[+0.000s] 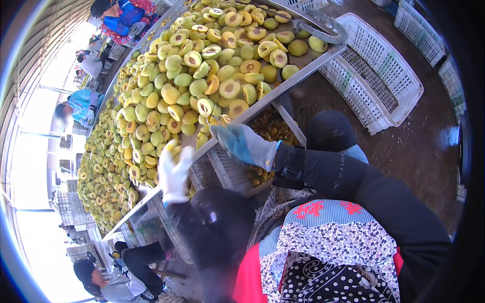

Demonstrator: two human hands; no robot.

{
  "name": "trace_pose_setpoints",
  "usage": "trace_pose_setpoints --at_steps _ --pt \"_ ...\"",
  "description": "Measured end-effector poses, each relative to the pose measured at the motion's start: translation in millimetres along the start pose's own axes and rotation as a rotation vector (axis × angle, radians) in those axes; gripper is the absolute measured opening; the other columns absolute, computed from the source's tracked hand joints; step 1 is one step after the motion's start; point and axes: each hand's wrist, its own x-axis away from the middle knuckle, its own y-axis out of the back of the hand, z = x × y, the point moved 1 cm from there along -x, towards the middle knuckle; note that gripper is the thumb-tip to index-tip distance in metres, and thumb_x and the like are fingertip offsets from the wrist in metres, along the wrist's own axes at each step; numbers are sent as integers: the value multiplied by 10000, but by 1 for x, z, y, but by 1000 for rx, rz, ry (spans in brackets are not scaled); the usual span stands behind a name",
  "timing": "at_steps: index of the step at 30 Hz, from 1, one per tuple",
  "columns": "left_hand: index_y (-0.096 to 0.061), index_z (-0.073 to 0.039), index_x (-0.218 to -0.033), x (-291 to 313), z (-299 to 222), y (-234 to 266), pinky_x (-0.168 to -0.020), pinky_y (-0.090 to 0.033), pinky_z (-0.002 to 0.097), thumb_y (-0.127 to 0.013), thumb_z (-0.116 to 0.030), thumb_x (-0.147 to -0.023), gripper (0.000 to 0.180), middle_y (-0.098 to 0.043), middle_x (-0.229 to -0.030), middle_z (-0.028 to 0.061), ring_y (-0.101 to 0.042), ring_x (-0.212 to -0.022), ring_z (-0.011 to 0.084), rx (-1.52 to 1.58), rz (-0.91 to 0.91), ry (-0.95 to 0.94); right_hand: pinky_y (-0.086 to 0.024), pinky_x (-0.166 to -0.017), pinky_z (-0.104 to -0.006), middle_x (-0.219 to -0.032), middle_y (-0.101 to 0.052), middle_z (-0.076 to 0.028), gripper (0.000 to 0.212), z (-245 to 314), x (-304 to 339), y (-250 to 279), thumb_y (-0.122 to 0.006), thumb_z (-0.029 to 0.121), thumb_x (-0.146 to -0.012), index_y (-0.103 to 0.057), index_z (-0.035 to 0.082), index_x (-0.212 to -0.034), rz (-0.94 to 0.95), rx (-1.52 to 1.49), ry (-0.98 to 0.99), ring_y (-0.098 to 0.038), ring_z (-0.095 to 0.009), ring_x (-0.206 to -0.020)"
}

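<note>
Surface: metal-rimmed, heaped with fruit.
Fruit halves: green-yellow, piled across the surface up to its near rim; several show brown centres.
Left hand: white-gloved, blurred, at the surface's near rim; fingers loosely spread; cannot tell whether anything is held.
Right hand: blue-and-grey-gloved, at the same rim; fingers closed, apparently on a thin curved tool at the fingertips, beside the fruit.
White crate: slatted, just right of the surface's corner.
Co-worker: blue-clad, at the surface's far side.
</note>
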Motion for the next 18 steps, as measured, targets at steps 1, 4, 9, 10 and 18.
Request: trace_pose_setpoints --at_steps 1,4,9,10,18 --pt "-608 20 -1237 -13 4 -18 -935 -479 352 -724 -348 -826 564 -667 -1149 171 -640 -1054 240 -75 87 -31 -447 -637 -252 -746 -614 14 438 -8 -3 -2 -562 384 -1009 -684 -24 -907 -8 -7 26 -496 -37 -747" --pt "-639 8 -1201 -45 31 -45 -885 -506 319 -676 -318 -816 506 -720 -1036 129 -677 -956 199 -313 103 43 -418 -589 -245 -706 -572 30 424 -3 0 -9 -551 397 -1011 -658 11 -870 14 16 -25 -469 -39 -680" --pt "-617 -34 -1249 -52 45 -30 -820 -563 319 -577 -105 -965 296 -653 -1148 110 -674 -921 206 658 78 259 -414 -571 -247 -683 -551 43 424 -23 -12 -3 -553 401 -1008 -651 15 -861 -41 60 62 -474 -48 -652" --pt "-595 -30 -1274 -43 22 -23 -836 -559 318 -572 -105 -967 316 -640 -1187 125 -667 -957 212 873 152 245 -452 -631 -299 -723 -615 -36 443 -29 -15 -1 -553 432 -997 -673 12 -923 -49 135 34 -532 -111 -673" --pt "-528 -15 -1341 -5 -19 -67 -893 -516 350 -334 -575 -1018 675 -629 -1213 133 -620 -1043 240 1100 263 208 -505 -730 -391 -862 -688 -212 468 -17 -4 -18 -509 443 -1007 -639 -5 -1036 56 408 175 -678 -284 -802"
